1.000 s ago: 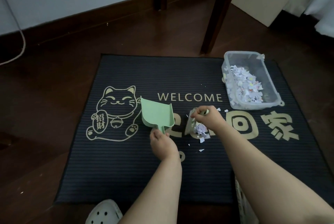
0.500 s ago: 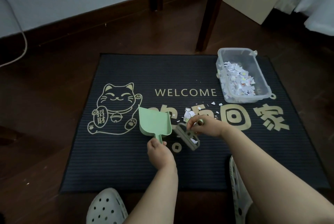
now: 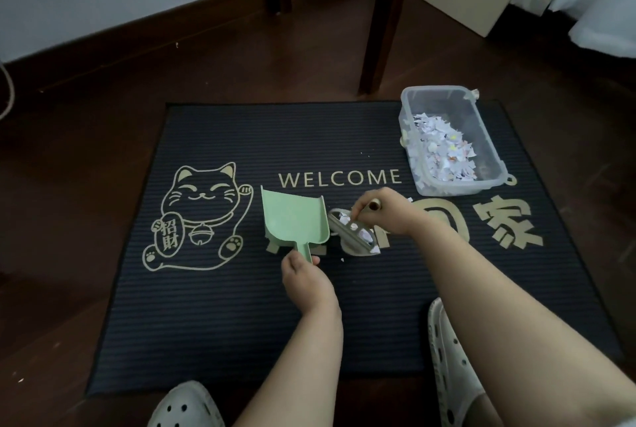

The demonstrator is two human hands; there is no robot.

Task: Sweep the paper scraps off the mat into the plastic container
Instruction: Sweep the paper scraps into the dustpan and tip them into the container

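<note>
While left hand [image 3: 304, 277] is gripping the dustpan [image 3: 292, 220] handle and right hand [image 3: 387, 215] is pinching the brush [image 3: 349, 236], scraps [image 3: 344, 219] are probably hitting the pan's sidewall and scattering.

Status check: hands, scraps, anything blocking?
Left hand grips dustpan handle. Right hand grips brush, scraps beside it. Container part-filled. No obstruction seen.

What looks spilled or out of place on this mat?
Paper scraps lie loose on the mat, bunched against the brush held by the right hand, beside the green dustpan in the left hand. They belong with the others in the plastic container. Nothing else stands out.
</note>
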